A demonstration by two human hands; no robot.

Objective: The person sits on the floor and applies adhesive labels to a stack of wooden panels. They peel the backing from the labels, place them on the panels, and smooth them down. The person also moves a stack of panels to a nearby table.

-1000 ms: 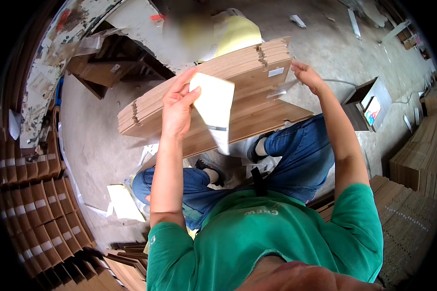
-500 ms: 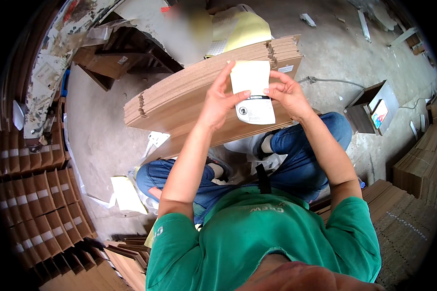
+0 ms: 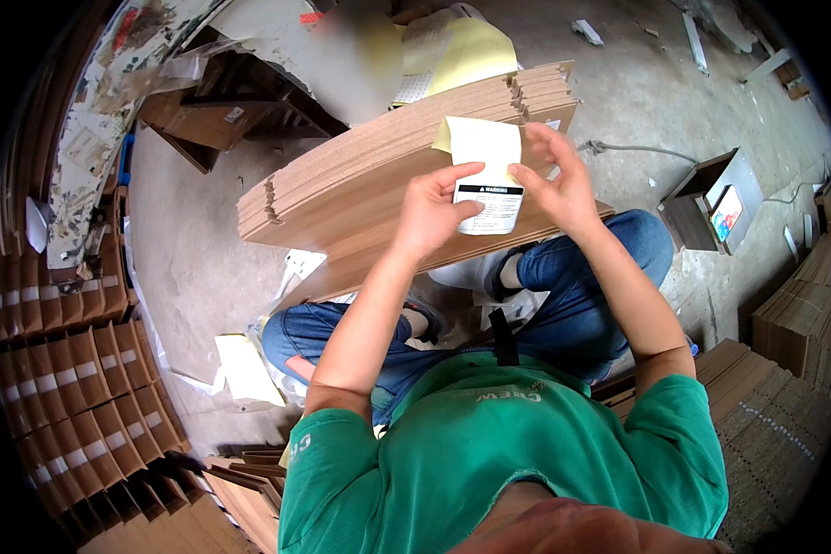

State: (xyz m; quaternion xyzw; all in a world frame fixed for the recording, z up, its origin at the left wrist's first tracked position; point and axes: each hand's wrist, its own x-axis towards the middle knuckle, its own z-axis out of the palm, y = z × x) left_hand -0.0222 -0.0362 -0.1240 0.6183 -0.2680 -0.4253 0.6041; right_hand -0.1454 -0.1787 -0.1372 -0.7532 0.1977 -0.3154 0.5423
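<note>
A paper label (image 3: pixel 492 220) with a black band and fine print hangs below a pale yellow sheet of backing (image 3: pixel 485 138), whose upper left corner curls over. My left hand (image 3: pixel 431 210) pinches the label's left side, with the thumb lying across the print and the index finger over the front. On the other side, my right hand (image 3: pixel 563 182) has its thumb tip against the right edge; its fingers are spread and raised beside the paper. Both hands are above a leaning stack of long wood-grain boards (image 3: pixel 360 231) with curved edges.
My crossed legs in jeans (image 3: pixel 600 295) lie below the boards. A small grey box with a phone (image 3: pixel 727 212) stands at the right, near a cable (image 3: pixel 646 155). Stacked panels (image 3: pixel 757 406) fill the lower right; a brown divided rack (image 3: pixel 74 369) stands left. Yellow sheets (image 3: pixel 247 369) lie on the floor.
My left hand has moved lower along the label's left side. My right hand's fingers have opened and lifted from the paper. The label's printed part faces up more fully.
</note>
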